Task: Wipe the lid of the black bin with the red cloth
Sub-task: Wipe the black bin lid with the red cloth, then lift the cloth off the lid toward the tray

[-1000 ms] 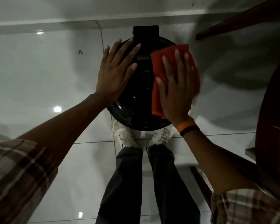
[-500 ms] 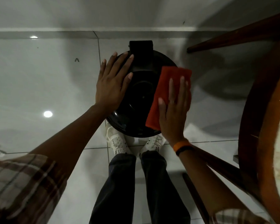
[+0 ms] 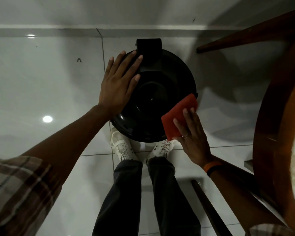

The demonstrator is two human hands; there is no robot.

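Note:
The black bin's round glossy lid (image 3: 157, 92) fills the middle of the head view, with its hinge block (image 3: 149, 46) at the far edge near the wall. My left hand (image 3: 118, 85) lies flat, fingers spread, on the lid's left side. A folded red cloth (image 3: 178, 116) rests on the lid's near right rim. My right hand (image 3: 192, 135) presses the cloth from its near side, fingers flat on it, and hangs partly past the rim.
A round wooden table (image 3: 278, 126) with dark legs stands close on the right. My two white shoes (image 3: 124, 147) stand against the bin's near side on the glossy white tiled floor (image 3: 41, 86). The wall's base runs just behind the bin.
My right hand has slid the red cloth from the lid's far right down to its near right rim. My left hand has stayed flat on the lid's left side.

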